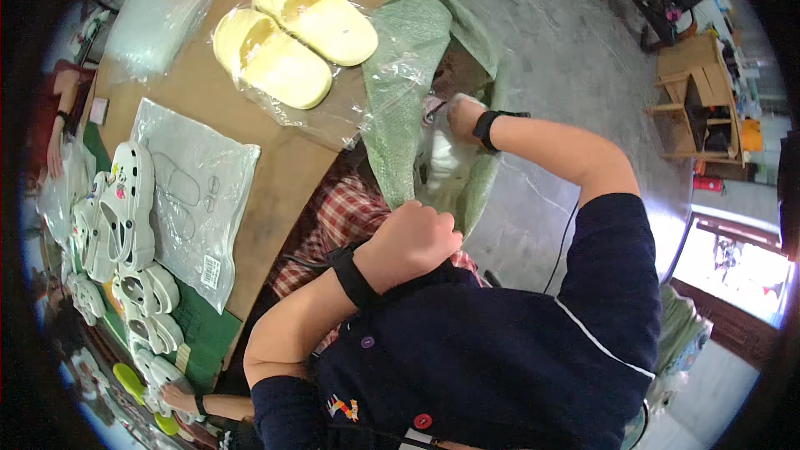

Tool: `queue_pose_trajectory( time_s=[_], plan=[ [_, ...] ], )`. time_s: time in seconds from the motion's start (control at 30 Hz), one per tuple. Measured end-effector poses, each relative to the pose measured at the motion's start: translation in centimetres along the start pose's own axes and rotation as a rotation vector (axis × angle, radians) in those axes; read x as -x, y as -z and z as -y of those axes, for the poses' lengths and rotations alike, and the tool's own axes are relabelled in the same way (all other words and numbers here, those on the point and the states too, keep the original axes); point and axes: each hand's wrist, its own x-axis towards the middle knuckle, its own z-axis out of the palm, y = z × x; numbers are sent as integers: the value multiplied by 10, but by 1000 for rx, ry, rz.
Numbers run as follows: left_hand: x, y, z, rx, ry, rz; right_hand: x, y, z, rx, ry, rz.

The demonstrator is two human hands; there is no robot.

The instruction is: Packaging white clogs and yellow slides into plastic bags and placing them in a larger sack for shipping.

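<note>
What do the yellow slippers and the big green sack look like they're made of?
The yellow slippers look like moulded foam or soft rubber: one-piece, matte, smooth and thick-soled. The green sack looks like woven plastic fabric: dull, finely textured and creased. The left hand grips its edge; the right hand reaches inside.

- The left hand is closed in a fist on the near rim of a large green woven sack.
- The right hand reaches into the sack's mouth, touching something white inside.
- A pair of pale yellow foam slippers lies on clear plastic on the brown table, far left.
- White perforated clogs line the table's left edge beside a flat clear plastic bag.
</note>
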Motion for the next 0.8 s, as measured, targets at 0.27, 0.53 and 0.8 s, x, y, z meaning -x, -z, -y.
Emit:
queue_pose_trajectory(
  time_s=[0.27, 0.53, 0.8],
  plan=[
    [3, -6, -2, -34, 38, 19, -3, -16, -24, 225, 12, 271],
    [14, 4, 11, -53, 83, -4, 9, -60, 1, -344, -1107, -152],
    [14, -7, 25, -244, 230, -5, 96, -184, -80, -1527, -1107, -743]
  ],
)
